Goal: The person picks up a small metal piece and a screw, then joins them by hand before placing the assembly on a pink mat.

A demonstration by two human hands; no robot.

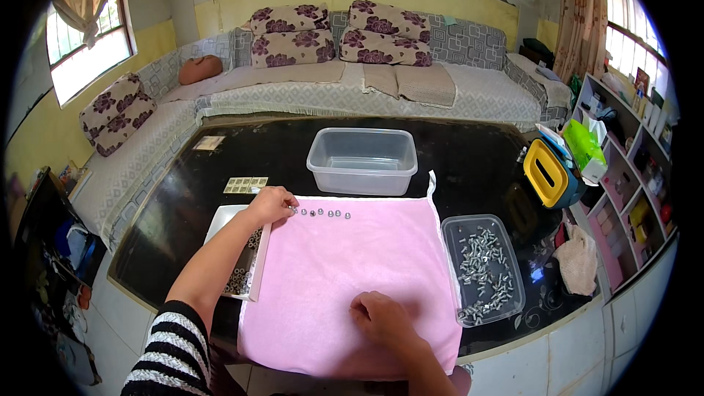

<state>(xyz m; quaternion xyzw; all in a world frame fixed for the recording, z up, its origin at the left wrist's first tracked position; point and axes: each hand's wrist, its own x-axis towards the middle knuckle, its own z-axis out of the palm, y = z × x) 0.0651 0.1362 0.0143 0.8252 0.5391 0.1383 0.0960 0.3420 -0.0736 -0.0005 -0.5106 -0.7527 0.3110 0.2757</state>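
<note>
My left hand (272, 206) reaches to the far left corner of a pink cloth (345, 264). Its fingertips are pinched at a small silver nut at the left end of a loose row of several silver nuts (331, 214). Under my left forearm stands a white box (257, 279) with many nuts (240, 279) inside, partly hidden by the arm. Over the near middle of the cloth hovers my right hand (385, 318), its fingers curled closed; whatever they hold, if anything, is hidden. Right of the cloth, a clear plastic tub (449, 238) contains many silver bolts (484, 264).
Beyond the cloth sits a translucent plastic bin (361, 182) on the black table (257, 147). Small beige cards (246, 185) lie left of it. A yellow and blue tissue box (546, 176) and a beige cloth (576, 260) are at the right edge. A sofa (469, 95) stands behind.
</note>
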